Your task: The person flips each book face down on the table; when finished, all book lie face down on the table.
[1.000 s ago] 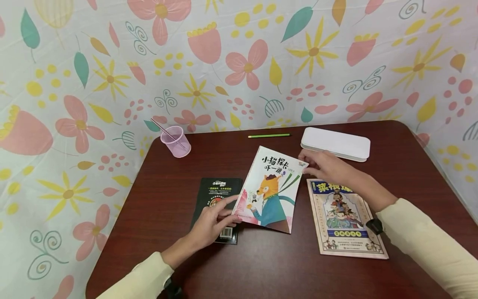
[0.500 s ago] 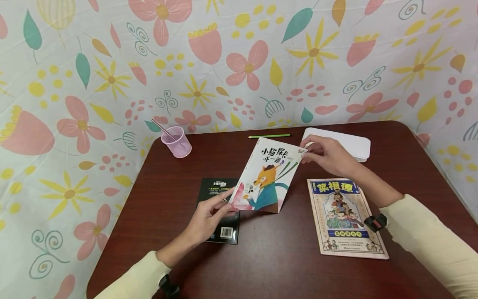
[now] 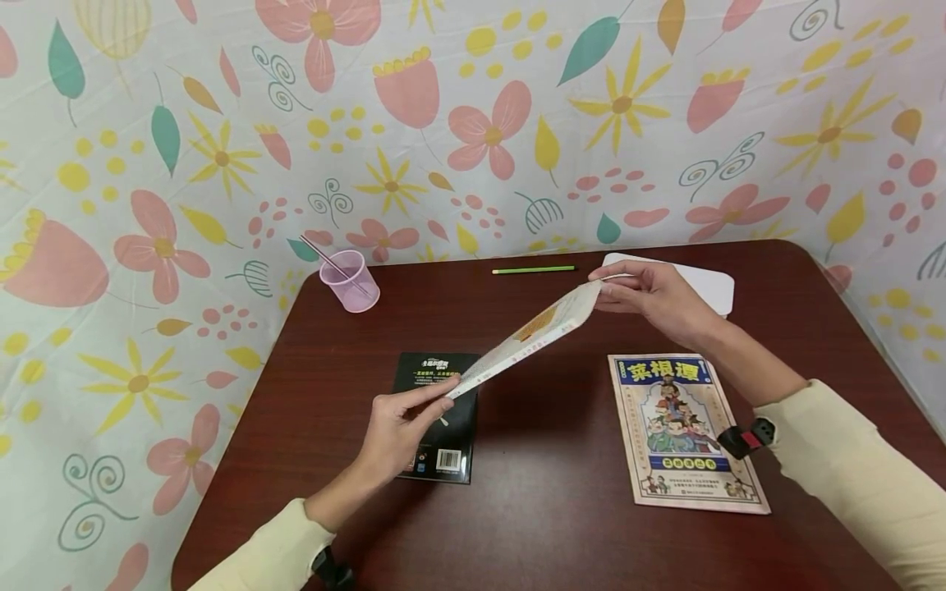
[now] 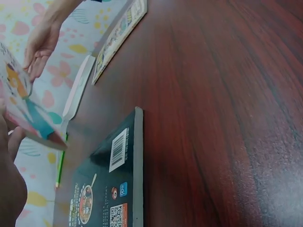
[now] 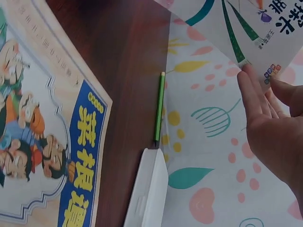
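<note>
A thin picture book (image 3: 528,341) with a cartoon cat cover is held up over the table, tilted so the head view catches its spine and a narrow slant of one face. My left hand (image 3: 402,423) pinches its lower left corner between thumb and fingers. At the upper right corner, my right hand (image 3: 658,302) grips it the same way. The cat cover shows in the left wrist view, where the picture book (image 4: 28,104) bends slightly. Below the left hand, a black book (image 3: 447,447) lies with its barcode side up, partly covered in the head view.
A cream and blue comic book (image 3: 683,484) lies on the right of the dark wooden table (image 3: 547,533). Along the back are a pink cup (image 3: 351,287) with a striped stick, a green pencil (image 3: 534,269) and a white case (image 3: 708,286), behind which hangs a floral cloth (image 3: 458,197).
The picture book has been lifted off the table and turned from cover facing me to nearly edge-on. Both hands kept hold; the right one rose slightly, uncovering the comic book's title.
</note>
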`<move>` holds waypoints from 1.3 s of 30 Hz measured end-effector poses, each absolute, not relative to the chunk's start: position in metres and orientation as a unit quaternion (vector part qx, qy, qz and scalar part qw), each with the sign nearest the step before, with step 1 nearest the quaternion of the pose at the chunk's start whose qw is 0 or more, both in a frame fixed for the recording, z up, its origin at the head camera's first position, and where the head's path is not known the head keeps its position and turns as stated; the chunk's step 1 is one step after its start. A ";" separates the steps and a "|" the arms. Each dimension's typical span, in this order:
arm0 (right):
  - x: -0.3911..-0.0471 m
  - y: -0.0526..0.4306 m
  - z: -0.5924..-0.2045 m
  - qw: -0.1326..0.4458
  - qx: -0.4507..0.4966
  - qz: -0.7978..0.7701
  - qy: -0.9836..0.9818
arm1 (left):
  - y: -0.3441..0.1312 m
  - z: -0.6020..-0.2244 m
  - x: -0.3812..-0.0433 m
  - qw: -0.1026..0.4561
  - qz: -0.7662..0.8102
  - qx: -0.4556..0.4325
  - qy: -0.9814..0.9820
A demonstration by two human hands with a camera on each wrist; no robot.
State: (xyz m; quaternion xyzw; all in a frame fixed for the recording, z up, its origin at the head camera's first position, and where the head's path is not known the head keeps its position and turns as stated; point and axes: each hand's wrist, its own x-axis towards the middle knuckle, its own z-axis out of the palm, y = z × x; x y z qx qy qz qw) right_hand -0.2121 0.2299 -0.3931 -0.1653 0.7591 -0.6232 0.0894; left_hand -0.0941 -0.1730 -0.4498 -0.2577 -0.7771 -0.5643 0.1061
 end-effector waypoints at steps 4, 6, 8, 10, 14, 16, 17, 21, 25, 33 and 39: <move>-0.214 0.229 -0.393 0.114 -0.150 -0.655 0.732 | -0.173 -0.451 -0.092 0.173 -0.514 -0.307 -0.782; -0.215 0.228 -0.394 0.125 -0.143 -0.668 0.719 | -0.172 -0.452 -0.091 0.208 -0.484 -0.333 -0.782; -0.217 0.227 -0.395 0.131 -0.135 -0.670 0.718 | -0.172 -0.454 -0.090 0.239 -0.459 -0.356 -0.778; -0.220 0.227 -0.397 0.136 -0.131 -0.665 0.723 | -0.171 -0.455 -0.089 0.260 -0.436 -0.371 -0.778; -0.224 0.225 -0.402 0.150 -0.134 -0.650 0.733 | -0.170 -0.462 -0.087 0.280 -0.398 -0.395 -0.779; -0.226 0.224 -0.405 0.158 -0.135 -0.641 0.739 | -0.169 -0.467 -0.085 0.280 -0.381 -0.402 -0.784; -0.227 0.224 -0.406 0.162 -0.135 -0.636 0.742 | -0.169 -0.470 -0.084 0.281 -0.373 -0.406 -0.786; -0.229 0.222 -0.412 0.179 -0.135 -0.624 0.748 | -0.166 -0.478 -0.080 0.283 -0.348 -0.420 -0.789; -0.232 0.219 -0.419 0.195 -0.133 -0.627 0.743 | -0.161 -0.486 -0.077 0.276 -0.337 -0.433 -0.789; -0.237 0.215 -0.435 0.204 -0.129 -0.611 0.754 | -0.155 -0.498 -0.071 0.254 -0.310 -0.439 -0.804; -0.239 0.211 -0.443 0.205 -0.143 -0.596 0.763 | -0.151 -0.502 -0.070 0.258 -0.268 -0.444 -0.815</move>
